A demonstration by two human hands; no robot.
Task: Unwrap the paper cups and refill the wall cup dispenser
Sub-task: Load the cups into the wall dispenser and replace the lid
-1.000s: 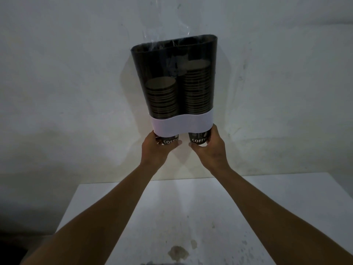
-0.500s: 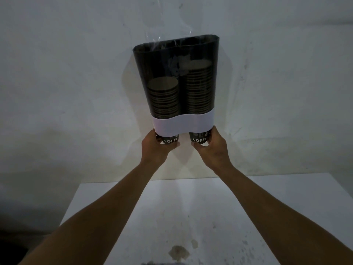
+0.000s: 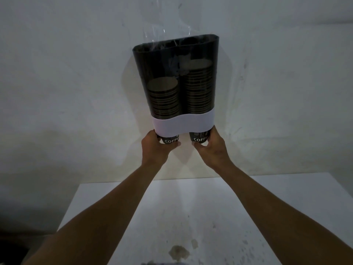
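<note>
A dark see-through cup dispenser (image 3: 194,50) with a white band (image 3: 183,125) at its base hangs on the wall. Inside stand two stacks of paper cups: a shorter left stack (image 3: 163,98) and a taller right stack (image 3: 199,87). Clear plastic wrap (image 3: 168,33) sticks out of the open top. A black cup marked COFFEE pokes out below each tube. My left hand (image 3: 154,150) grips the left bottom cup (image 3: 170,140). My right hand (image 3: 214,148) grips the right bottom cup (image 3: 199,138).
A white table (image 3: 191,207) stands against the pale wall under the dispenser, with a brown stain (image 3: 178,252) and small specks near its front. The floor to the left of the table is dark.
Both hands stay on the bottom cups; the whole view has shifted only slightly, and the stacks look the same height.
</note>
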